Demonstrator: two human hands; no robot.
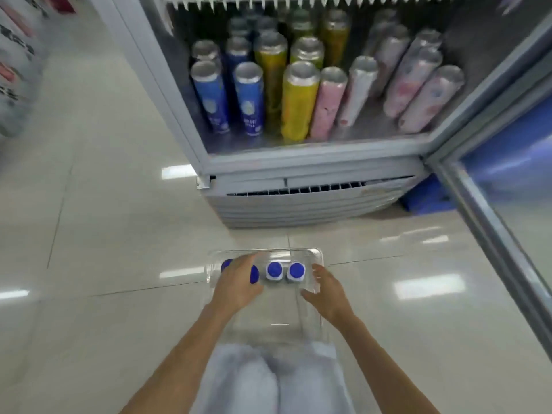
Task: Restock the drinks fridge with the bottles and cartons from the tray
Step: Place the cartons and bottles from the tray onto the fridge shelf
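Observation:
A clear plastic tray sits on the floor in front of my knees. Several white bottles with blue caps stand in a row at its far end. My left hand lies over the two left bottles and partly hides their caps; whether its fingers grip one is hidden. My right hand is at the tray's right wall with fingers apart, holding nothing. Beyond the tray is the open drinks fridge. Its bottom shelf holds rows of blue cans, yellow cans and pink cans.
The fridge's glass door is swung open on the right and reaches down toward me. A bare patch of shelf shows at the fridge's back right. A blue crate sits behind the door. Packaged goods line the far left. The floor is glossy tile.

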